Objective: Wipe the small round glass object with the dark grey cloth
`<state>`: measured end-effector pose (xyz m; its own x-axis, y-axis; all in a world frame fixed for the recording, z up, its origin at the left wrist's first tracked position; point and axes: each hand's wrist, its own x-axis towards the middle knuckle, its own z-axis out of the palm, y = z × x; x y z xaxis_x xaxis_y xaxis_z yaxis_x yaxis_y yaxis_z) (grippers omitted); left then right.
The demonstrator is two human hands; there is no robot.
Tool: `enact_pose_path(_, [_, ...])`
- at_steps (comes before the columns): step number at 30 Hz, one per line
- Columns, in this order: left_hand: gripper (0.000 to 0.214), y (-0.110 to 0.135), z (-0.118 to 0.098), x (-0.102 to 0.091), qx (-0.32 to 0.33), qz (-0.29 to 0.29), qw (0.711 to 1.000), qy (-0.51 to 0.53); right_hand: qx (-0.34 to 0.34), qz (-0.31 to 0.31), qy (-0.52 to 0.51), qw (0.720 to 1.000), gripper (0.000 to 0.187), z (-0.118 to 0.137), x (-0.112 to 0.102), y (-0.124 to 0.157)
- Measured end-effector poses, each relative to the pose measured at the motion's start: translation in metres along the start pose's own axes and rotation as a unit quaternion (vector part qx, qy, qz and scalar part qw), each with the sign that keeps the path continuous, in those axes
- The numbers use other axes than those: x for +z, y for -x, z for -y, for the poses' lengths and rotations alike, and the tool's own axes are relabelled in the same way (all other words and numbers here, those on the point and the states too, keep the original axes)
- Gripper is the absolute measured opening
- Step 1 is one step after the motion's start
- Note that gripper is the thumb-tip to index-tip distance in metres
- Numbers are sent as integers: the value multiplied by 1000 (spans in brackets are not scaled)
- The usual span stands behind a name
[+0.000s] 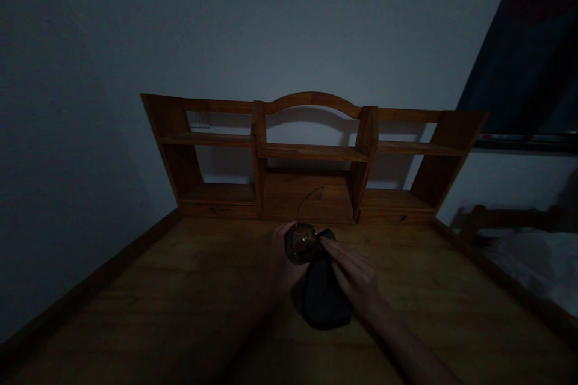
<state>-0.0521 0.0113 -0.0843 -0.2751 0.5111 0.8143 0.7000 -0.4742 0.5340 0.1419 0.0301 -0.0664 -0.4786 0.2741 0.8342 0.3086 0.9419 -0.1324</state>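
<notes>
Fingers of the left hand [280, 261] are gripping a round transparent vessel [301, 243]. Fingers of the right hand [359, 274] are pinching black fabric [324, 298], which is extending below them.

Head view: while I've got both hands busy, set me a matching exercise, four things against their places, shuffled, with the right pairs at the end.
Things
1. Round see-through object
2. Black cloth-like piece
3. Wooden shelf unit
4. Wall socket

Places
A. Along the far side of the table
B. Held in the left hand
C. On the wall, showing through an upper left opening
D. Against the fingers of the right hand

Right pairs: 1-B, 2-D, 3-A, 4-C
</notes>
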Motion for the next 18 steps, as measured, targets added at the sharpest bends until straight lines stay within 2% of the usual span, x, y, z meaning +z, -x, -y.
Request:
enact_pose_path(7, [71,4,-4,-5,40,65,997,2,21,9,-31,999,55,0,2,-3])
enact_pose_path(13, [67,5,-5,-6,103,81,991,-22,38,56,-56,996,53,6,1,-7])
enact_pose_path(18, [62,7,-4,-6,115,79,990,-34,48,94,-79,991,57,12,-5,-13])
